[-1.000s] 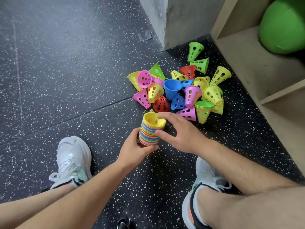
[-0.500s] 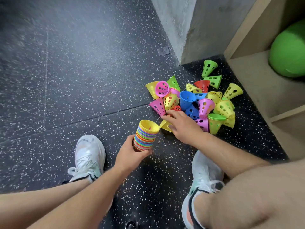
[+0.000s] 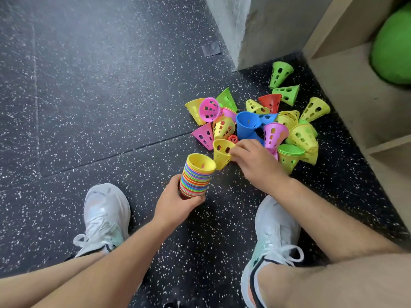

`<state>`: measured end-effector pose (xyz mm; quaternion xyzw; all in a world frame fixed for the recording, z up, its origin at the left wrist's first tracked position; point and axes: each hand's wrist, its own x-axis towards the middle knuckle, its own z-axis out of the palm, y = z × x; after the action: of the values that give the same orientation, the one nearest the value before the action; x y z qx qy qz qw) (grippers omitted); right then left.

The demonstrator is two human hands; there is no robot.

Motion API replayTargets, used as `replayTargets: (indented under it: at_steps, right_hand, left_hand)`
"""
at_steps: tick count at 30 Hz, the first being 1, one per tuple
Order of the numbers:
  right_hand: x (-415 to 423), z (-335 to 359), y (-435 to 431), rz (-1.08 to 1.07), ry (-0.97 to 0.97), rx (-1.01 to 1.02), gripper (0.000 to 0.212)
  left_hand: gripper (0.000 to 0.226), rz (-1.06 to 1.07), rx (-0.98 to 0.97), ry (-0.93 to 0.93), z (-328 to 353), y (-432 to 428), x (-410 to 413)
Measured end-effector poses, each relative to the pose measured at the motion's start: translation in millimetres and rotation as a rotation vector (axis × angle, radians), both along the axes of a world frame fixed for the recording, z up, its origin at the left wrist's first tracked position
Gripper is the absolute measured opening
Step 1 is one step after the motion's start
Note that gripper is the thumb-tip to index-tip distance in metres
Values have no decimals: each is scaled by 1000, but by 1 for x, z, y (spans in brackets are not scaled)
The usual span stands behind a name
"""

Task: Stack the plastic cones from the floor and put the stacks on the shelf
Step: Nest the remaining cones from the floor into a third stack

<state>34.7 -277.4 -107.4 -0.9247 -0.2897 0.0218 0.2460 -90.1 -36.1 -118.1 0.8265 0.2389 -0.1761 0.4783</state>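
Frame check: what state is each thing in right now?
Stack: tilted, gripped at its base by left hand.
Yellow cone: held by right hand, beside the stack's top, not nested.
Loose cones: heaped on the floor, most on their sides.
Shelf: no cones on it in view; green ball sits inside.

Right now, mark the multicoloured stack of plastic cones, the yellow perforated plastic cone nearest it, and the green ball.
Multicoloured stack of plastic cones (image 3: pixel 195 181): head view, banded side.
Yellow perforated plastic cone (image 3: pixel 220 158): head view, outer wall.
Green ball (image 3: pixel 391 47): head view, front surface.
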Motion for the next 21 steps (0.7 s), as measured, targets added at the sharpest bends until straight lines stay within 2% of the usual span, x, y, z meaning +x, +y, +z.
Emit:
replayTargets:
  at_steps: [4,6,13,17,21]
  right_hand:
    - [2,25,-20,-173,-61,166,22]
    - [4,33,-21,-210,-69,217,18]
    - [7,37,-4,-38,-5,272,16]
    - [2,27,0,57,98,240,17]
    - [11,24,9,80,152,256,22]
  left_hand:
    - [69,-40,13,3,-1,-12,11]
    - [71,-52,13,4,-1,-18,16]
    - [72,-79,7,-18,1,-32,39]
    - [70,-48,12,-33,2,-34,47]
    - [68,-20,37,-25,-2,-22,48]
